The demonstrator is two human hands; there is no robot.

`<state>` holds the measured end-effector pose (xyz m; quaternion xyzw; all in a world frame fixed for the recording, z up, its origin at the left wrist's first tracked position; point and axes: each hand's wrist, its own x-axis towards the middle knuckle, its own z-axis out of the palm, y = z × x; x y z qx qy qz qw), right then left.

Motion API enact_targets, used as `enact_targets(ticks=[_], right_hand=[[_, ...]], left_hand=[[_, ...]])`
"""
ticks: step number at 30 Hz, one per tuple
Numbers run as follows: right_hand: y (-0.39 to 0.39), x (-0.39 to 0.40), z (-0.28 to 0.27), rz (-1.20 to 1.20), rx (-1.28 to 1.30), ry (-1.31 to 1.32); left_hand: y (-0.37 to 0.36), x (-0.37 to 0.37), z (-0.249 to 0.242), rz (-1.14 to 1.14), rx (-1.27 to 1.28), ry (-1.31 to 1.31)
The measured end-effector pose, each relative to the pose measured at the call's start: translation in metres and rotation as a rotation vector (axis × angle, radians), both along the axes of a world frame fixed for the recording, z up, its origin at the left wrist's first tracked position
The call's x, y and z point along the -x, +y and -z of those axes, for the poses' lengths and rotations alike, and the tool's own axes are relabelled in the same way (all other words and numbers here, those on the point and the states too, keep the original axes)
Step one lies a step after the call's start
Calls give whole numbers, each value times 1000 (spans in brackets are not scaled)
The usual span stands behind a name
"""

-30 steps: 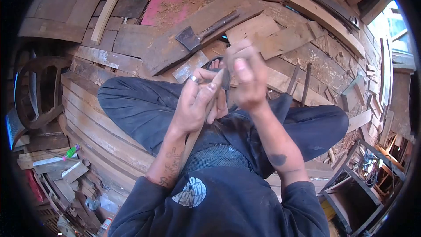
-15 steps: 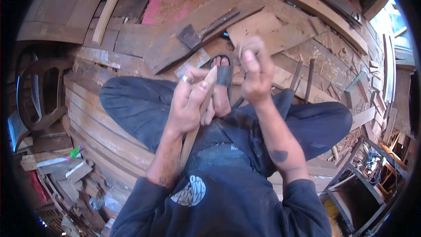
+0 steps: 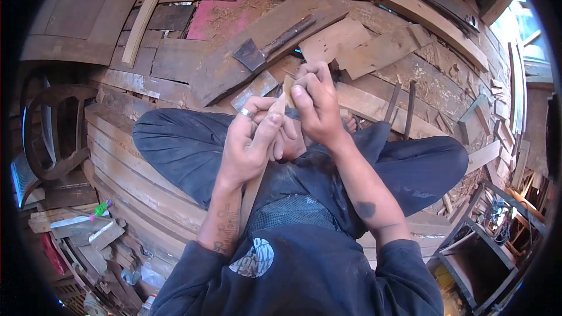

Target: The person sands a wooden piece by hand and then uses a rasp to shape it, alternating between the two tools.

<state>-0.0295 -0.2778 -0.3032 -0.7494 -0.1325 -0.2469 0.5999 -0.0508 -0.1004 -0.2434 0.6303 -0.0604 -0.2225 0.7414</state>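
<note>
My left hand (image 3: 244, 143) is closed around a long, narrow wooden stick (image 3: 252, 193), its tapered end pointing away from me and its lower part running back beside my forearm. At that tapered end, my right hand (image 3: 319, 108) pinches a small tan piece of sandpaper (image 3: 288, 91) against the wood. The right fingers cover most of the sandpaper. Both hands meet above my crossed legs and a foot, which they partly hide.
A hatchet (image 3: 250, 54) lies on a wide plank (image 3: 219, 76) ahead. Two dark rods (image 3: 411, 108) rest to the right. Boards, offcuts and shavings cover the floor. A curved wooden chair frame (image 3: 55, 126) stands left; a dark open frame (image 3: 474, 257) is at lower right.
My right hand has come down and left from its raised, blurred position to the stick's tip, bringing the sandpaper against it. My left hand keeps its hold with little movement.
</note>
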Motion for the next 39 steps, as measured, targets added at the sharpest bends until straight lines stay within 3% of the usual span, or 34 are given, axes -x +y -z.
enact_targets(ticks=[2, 6, 11, 14, 18, 20, 23, 26, 27, 31, 35, 39], right_hand=[[-5, 2, 6, 68, -6, 75], [1, -2, -46, -9, -54, -123], [-5, 1, 8, 106, 58, 52], [1, -1, -46, 22, -45, -79], [9, 0, 3, 105, 131, 67], [4, 0, 9, 121, 48, 60], [4, -2, -48, 44, -20, -79], [11, -1, 1, 77, 108, 18], [9, 0, 19, 122, 122, 102], [9, -4, -48, -8, -48, -120], [8, -4, 16, 89, 88, 22], [3, -4, -37, 90, -126, -106]], left_hand=[[1, -2, 1, -15, -7, -4], [-2, 0, 3, -22, 0, 39], [0, -5, -2, -25, 4, 34], [-1, -2, -1, -42, -5, 22], [0, -6, -2, -27, -15, 2], [4, -4, -3, -45, -2, 22], [-2, -2, 2, -123, -42, -31], [-7, -5, 2, -168, -76, -135], [-3, -4, -6, -149, 23, -28], [-1, -3, -1, -153, -4, -33], [-6, -9, -1, -132, 68, -4], [-3, -2, 2, -146, 163, 18]])
